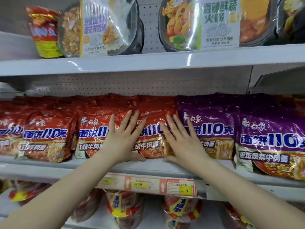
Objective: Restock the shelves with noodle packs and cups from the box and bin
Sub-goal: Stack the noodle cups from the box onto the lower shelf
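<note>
In the head view, a red noodle pack [151,129] is stood on the middle shelf [148,167], between further red packs [47,134] on the left and purple packs [212,128] on the right. It is pressed by the left hand [121,138] and right hand [181,139], fingers straight and spread flat against its front.

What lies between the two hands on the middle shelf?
In the head view, the red noodle pack shows between the left hand and right hand, both pressing flat on it.
</note>
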{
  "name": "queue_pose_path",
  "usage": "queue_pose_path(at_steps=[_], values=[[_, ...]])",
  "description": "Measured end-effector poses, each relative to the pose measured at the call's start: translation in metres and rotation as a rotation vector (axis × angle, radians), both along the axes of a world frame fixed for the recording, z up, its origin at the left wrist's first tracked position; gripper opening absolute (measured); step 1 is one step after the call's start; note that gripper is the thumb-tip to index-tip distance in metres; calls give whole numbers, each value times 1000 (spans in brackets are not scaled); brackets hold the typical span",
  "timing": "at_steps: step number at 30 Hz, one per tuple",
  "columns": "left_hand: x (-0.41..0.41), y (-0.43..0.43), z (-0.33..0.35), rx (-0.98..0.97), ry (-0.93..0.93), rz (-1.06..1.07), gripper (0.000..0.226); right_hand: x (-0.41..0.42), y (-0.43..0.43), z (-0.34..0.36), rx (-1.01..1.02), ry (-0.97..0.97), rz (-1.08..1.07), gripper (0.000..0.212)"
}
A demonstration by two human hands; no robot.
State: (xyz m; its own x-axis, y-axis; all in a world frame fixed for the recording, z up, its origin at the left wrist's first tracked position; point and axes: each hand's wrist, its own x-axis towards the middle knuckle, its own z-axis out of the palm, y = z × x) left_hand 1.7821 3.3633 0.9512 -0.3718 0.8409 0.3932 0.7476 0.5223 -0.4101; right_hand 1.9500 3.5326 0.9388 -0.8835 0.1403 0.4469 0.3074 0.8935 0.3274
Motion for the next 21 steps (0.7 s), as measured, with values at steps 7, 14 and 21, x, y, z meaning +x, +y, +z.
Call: queue_pose_path(at_steps=[7, 14, 21], values=[[-14, 17, -7, 29, 109, -18, 123, -33, 0, 6, -50, -20, -29, 120], [-20, 13, -9, 24, 237, -53, 119, -38, -8, 10, -40, -3, -96, 124], [-26, -27, 8, 36, 137, -44, 123, -47, -32, 19, -94, 44, -77, 114]])
